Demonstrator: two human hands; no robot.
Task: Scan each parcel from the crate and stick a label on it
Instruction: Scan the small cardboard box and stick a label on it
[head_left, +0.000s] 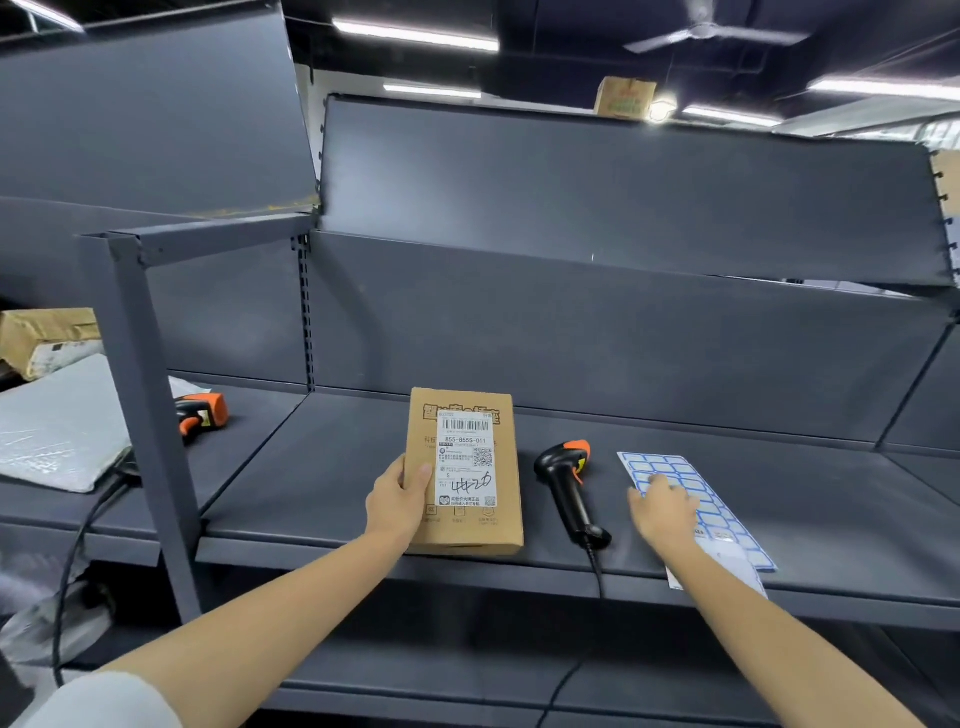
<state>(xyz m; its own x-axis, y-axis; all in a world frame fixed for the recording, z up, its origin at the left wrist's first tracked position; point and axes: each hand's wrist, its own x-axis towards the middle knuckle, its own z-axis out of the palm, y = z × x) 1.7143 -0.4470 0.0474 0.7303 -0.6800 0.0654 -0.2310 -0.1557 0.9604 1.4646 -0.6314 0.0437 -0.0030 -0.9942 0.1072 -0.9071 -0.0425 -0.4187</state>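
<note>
Cardboard parcel (464, 472) lies flat on the grey shelf (322, 483), gripped at its near-left edge by the left hand (397, 500). Right of it lies the scanner (569, 486). Further right, the right hand (665, 512) rests on the label sheet (696, 506); fingertip contact is blurred, grasp undeterminable.

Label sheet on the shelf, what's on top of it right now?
The right hand rests on the label sheet, fingers over its middle rows; the labels beneath it are hidden.
</note>
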